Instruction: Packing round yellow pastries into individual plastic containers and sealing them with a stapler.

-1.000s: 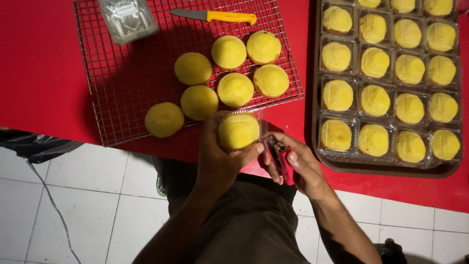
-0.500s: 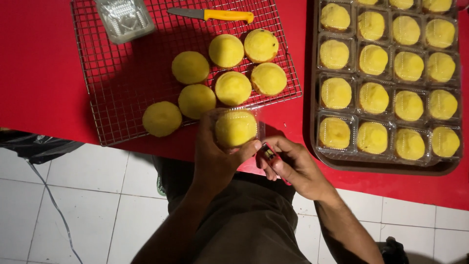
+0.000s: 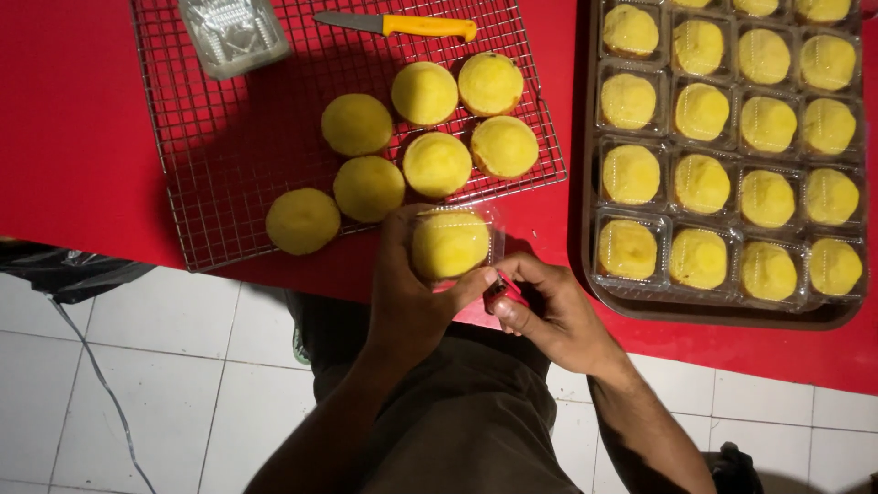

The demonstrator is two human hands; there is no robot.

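Note:
My left hand (image 3: 407, 297) grips a clear plastic clamshell box (image 3: 453, 242) with one round yellow bun inside, held just over the red table's front edge. My right hand (image 3: 558, 316) holds a small red stapler (image 3: 501, 291) pressed against the box's lower right corner. Several bare yellow buns (image 3: 437, 165) lie on a wire cooling rack (image 3: 219, 192) just beyond my hands.
A dark tray (image 3: 590, 229) at the right carries several boxed yellow buns. A yellow-handled knife (image 3: 407, 25) and a stack of clear boxes (image 3: 233, 32) sit at the rack's far side. The red table (image 3: 64, 137) ends above white floor tiles.
My right hand has brought the red stapler up to the box's corner. The boxed bun stayed in my left hand, nearly still.

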